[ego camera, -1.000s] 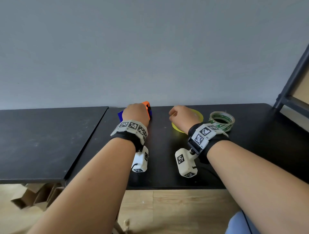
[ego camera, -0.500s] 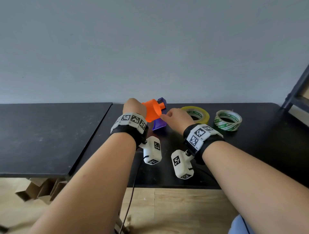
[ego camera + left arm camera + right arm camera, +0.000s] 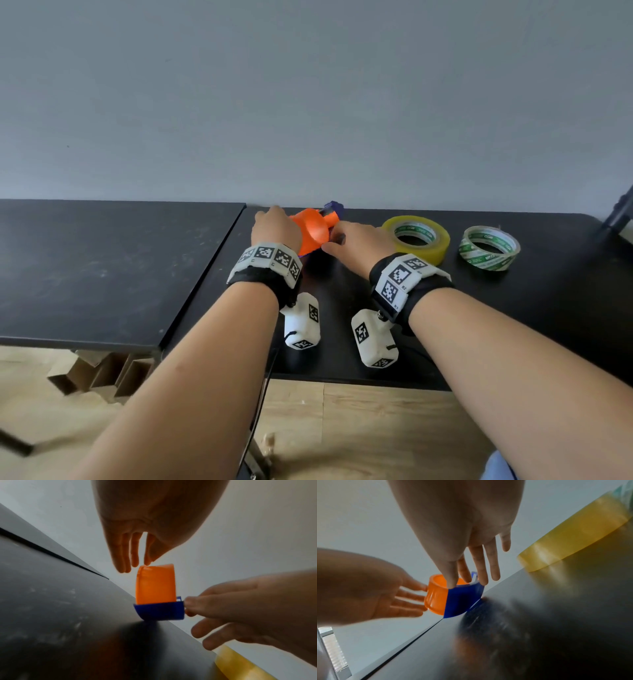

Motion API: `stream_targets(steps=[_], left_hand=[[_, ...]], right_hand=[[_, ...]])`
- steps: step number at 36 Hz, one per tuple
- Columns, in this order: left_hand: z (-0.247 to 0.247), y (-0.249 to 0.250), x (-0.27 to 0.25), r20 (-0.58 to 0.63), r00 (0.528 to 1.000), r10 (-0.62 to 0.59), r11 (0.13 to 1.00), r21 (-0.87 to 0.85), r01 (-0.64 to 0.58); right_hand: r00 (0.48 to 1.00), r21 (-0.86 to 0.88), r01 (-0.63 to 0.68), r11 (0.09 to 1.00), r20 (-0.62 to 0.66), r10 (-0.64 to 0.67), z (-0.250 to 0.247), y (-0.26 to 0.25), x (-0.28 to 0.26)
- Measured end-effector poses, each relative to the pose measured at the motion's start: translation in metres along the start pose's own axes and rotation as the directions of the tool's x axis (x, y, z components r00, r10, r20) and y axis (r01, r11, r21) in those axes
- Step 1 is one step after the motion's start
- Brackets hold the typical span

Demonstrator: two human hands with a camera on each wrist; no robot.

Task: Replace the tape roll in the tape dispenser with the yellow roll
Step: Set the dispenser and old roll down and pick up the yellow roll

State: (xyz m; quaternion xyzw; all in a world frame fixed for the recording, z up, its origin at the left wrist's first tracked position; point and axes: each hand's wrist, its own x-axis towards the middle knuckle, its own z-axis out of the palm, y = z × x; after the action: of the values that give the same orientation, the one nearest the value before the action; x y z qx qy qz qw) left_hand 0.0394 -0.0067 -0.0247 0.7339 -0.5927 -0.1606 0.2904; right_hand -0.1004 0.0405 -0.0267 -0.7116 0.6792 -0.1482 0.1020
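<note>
The tape dispenser, an orange drum (image 3: 313, 233) in a blue body (image 3: 159, 611), stands tilted near the wall with its lower blue corner on the black table (image 3: 342, 342). My left hand (image 3: 274, 229) lays straight fingers (image 3: 418, 599) against the orange drum (image 3: 435, 596). My right hand (image 3: 356, 240) pinches the blue body (image 3: 462, 599) between thumb and fingers (image 3: 467, 581). The yellow roll (image 3: 416, 238) lies flat just right of my right hand, untouched; it also shows in both wrist views, yellow roll (image 3: 573, 534) and yellow roll (image 3: 240, 666).
A green-and-white tape roll (image 3: 489, 247) lies flat right of the yellow one. A second black table (image 3: 102, 267) adjoins on the left with a narrow seam between. The grey wall runs right behind the dispenser. A dark frame (image 3: 620, 212) stands at the far right.
My right hand left the yellow roll and crossed to the dispenser, now pinching its blue body. The left hand tipped the dispenser up, showing the orange drum, and its fingers straightened.
</note>
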Motion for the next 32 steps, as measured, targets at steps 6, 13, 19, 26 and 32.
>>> stream_targets(steps=[6, 13, 19, 26, 32], left_hand=[[0.008, 0.001, -0.002, 0.009, 0.995, 0.095, 0.991, 0.089, -0.095], [0.002, 0.000, 0.001, -0.074, 0.978, 0.194, 0.981, 0.020, -0.193], [0.000, 0.002, 0.000, 0.016, 0.964, 0.265, 0.960, 0.089, -0.266], [0.002, 0.004, -0.005, 0.067, 0.964, 0.257, 0.960, 0.102, -0.262], [0.004, 0.005, -0.006, 0.074, 0.973, 0.217, 0.976, -0.010, -0.217]], right_hand=[[0.998, 0.012, -0.043, 0.999, 0.037, 0.043, 0.012, -0.007, 0.008], [0.998, 0.040, -0.063, 0.997, 0.031, 0.062, 0.015, -0.013, 0.009], [0.994, 0.009, -0.091, 0.996, 0.056, 0.091, 0.017, -0.007, 0.013], [0.989, 0.048, -0.132, 0.990, 0.075, 0.128, 0.015, -0.002, 0.011], [0.991, 0.042, -0.094, 0.995, 0.097, 0.089, 0.013, -0.004, 0.008]])
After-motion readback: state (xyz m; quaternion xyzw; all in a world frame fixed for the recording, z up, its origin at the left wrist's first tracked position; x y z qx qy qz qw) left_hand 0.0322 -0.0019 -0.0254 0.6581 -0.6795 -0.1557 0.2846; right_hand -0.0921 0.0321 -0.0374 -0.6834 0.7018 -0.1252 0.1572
